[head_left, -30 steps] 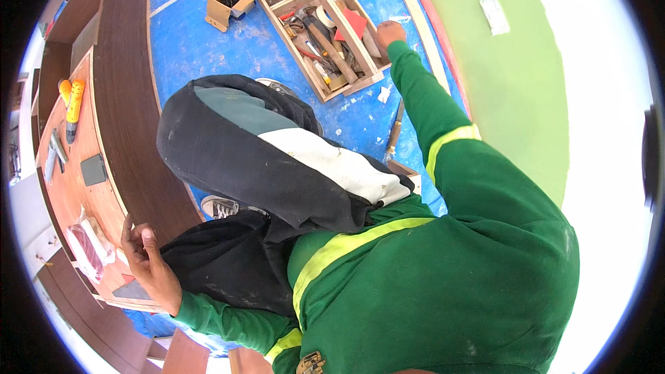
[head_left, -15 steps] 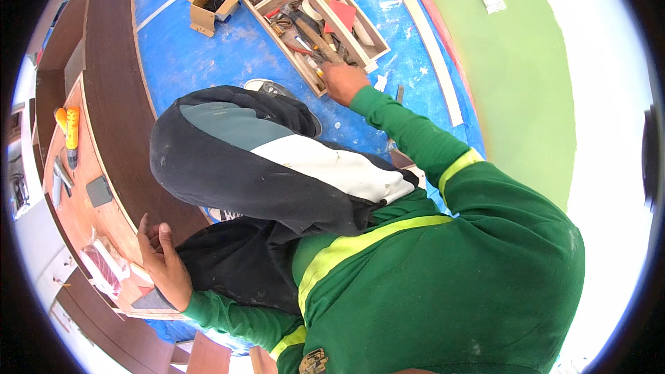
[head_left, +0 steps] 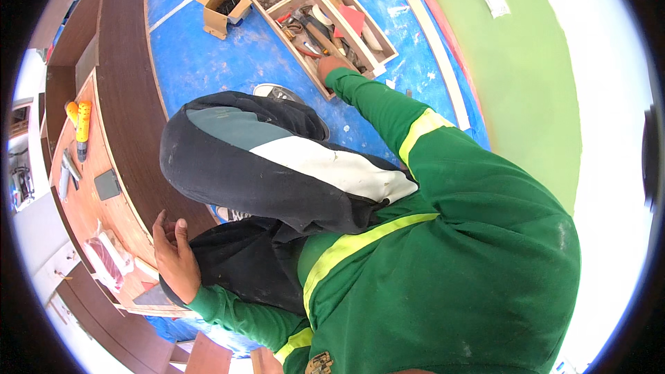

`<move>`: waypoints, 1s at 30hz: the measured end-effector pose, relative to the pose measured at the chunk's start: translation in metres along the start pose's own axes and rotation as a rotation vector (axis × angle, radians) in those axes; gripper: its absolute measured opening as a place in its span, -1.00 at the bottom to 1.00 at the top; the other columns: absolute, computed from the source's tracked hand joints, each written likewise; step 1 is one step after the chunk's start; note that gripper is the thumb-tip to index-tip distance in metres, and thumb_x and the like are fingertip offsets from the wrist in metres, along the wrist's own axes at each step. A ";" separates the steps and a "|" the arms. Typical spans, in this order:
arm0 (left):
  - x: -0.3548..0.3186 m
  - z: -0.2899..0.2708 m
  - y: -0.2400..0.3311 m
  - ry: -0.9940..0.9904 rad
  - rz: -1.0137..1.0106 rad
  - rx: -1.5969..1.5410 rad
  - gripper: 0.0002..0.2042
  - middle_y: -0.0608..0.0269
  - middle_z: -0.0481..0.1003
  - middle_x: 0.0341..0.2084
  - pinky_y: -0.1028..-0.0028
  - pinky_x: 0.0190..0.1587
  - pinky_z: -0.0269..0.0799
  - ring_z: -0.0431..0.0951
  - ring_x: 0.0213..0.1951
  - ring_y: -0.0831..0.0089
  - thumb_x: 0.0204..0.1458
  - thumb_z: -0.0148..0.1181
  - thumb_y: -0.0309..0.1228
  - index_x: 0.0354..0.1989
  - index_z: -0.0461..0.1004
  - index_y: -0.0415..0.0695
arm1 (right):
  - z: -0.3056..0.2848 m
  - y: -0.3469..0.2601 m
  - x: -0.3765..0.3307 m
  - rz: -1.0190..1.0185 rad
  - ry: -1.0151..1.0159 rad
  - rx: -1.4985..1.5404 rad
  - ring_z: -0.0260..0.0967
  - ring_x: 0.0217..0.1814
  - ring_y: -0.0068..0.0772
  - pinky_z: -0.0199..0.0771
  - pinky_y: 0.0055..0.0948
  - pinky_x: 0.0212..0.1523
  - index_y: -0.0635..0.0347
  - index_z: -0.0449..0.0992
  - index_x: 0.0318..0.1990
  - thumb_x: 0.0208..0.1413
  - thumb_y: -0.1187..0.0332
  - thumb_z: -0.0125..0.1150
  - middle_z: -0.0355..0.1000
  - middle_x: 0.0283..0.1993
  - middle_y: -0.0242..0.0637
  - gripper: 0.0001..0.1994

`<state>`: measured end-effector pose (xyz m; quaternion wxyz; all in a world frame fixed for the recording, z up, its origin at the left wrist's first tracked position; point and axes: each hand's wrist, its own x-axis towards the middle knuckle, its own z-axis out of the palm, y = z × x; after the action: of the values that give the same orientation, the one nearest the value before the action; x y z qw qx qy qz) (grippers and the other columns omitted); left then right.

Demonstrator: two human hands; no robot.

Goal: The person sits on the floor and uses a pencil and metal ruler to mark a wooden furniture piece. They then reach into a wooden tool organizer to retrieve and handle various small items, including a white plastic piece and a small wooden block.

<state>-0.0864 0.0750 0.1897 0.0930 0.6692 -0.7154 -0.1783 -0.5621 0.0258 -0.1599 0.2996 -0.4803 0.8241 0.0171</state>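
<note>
My right hand [head_left: 330,66] reaches into the near end of a wooden toolbox [head_left: 322,88] standing on the floor. Its fingers are mostly hidden inside, so a grip cannot be made out. Beside it lie a hammer [head_left: 320,33] with a wooden handle, a red-handled tool [head_left: 307,52] and other hand tools. A red flat piece [head_left: 352,21] rests in the neighbouring compartment. My left hand [head_left: 178,257] holds nothing, its fingers apart, beside my bent leg and near the edge of a wooden board.
An open cardboard box [head_left: 217,25] of dark small pieces stands left of the toolbox. On the wooden board [head_left: 104,218] at left lie a yellow drill [head_left: 83,128], a dark flat square [head_left: 107,185] and a plastic-wrapped pack [head_left: 107,260]. A long strip [head_left: 436,62] runs along the green wall.
My right hand has moved left and farther into the toolbox, its fingers now hidden. My left hand keeps its pose. The whole view has shifted slightly.
</note>
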 end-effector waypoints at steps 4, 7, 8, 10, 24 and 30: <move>-0.004 0.000 0.006 0.031 0.015 0.030 -0.55 0.08 0.64 -0.24 0.34 -0.09 0.54 0.63 -0.22 0.33 0.39 0.27 -0.18 0.32 0.51 -0.20 | -0.014 0.005 -0.007 -0.027 -0.072 -0.017 0.68 0.06 0.19 0.68 0.01 0.13 0.39 0.72 -0.02 0.17 0.33 0.19 0.66 0.02 0.21 -0.64; -0.001 -0.002 0.006 0.024 0.010 -0.011 -0.55 0.10 0.63 -0.25 0.35 -0.09 0.53 0.63 -0.22 0.33 0.39 0.27 -0.19 0.32 0.51 -0.20 | -0.028 0.010 -0.013 0.035 -0.102 0.062 0.67 0.07 0.21 0.67 0.01 0.15 0.41 0.72 -0.03 0.12 0.30 0.19 0.65 0.01 0.26 -0.61; -0.002 -0.002 0.006 0.011 -0.002 -0.029 -0.55 0.10 0.63 -0.25 0.36 -0.09 0.53 0.63 -0.22 0.33 0.39 0.28 -0.19 0.32 0.51 -0.20 | -0.028 0.014 -0.017 0.052 -0.065 0.088 0.67 0.07 0.21 0.67 0.02 0.16 0.40 0.72 -0.05 0.11 0.30 0.19 0.65 -0.01 0.27 -0.62; -0.001 -0.001 0.006 -0.002 -0.013 -0.050 -0.55 0.10 0.63 -0.25 0.36 -0.10 0.53 0.63 -0.22 0.34 0.39 0.28 -0.20 0.32 0.51 -0.21 | -0.025 0.021 -0.027 0.096 0.039 0.167 0.67 0.07 0.22 0.66 0.02 0.18 0.46 0.71 -0.08 0.11 0.30 0.18 0.64 -0.05 0.33 -0.62; 0.003 0.005 0.004 -0.016 -0.009 -0.052 -0.56 0.06 0.65 -0.20 0.34 -0.07 0.57 0.66 -0.19 0.32 0.39 0.27 -0.20 0.33 0.51 -0.19 | -0.034 0.049 -0.037 0.039 -0.154 1.077 0.31 -0.58 -0.59 0.35 -0.45 -0.55 0.14 0.57 -0.11 0.45 0.16 0.24 0.31 -0.49 -0.50 -0.77; 0.002 -0.002 0.010 -0.013 -0.019 0.011 -0.55 0.03 0.67 -0.18 0.32 -0.06 0.58 0.67 -0.18 0.30 0.40 0.26 -0.19 0.34 0.51 -0.17 | -0.029 0.048 -0.033 0.081 -0.226 1.243 0.29 -0.63 -0.57 0.27 -0.45 -0.62 0.16 0.55 -0.01 0.47 0.17 0.21 0.35 -0.53 -0.47 -0.77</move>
<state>-0.0953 0.0734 0.1953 0.0828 0.6753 -0.7105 -0.1797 -0.6028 0.0684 -0.1324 0.6068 -0.1802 0.6611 -0.4028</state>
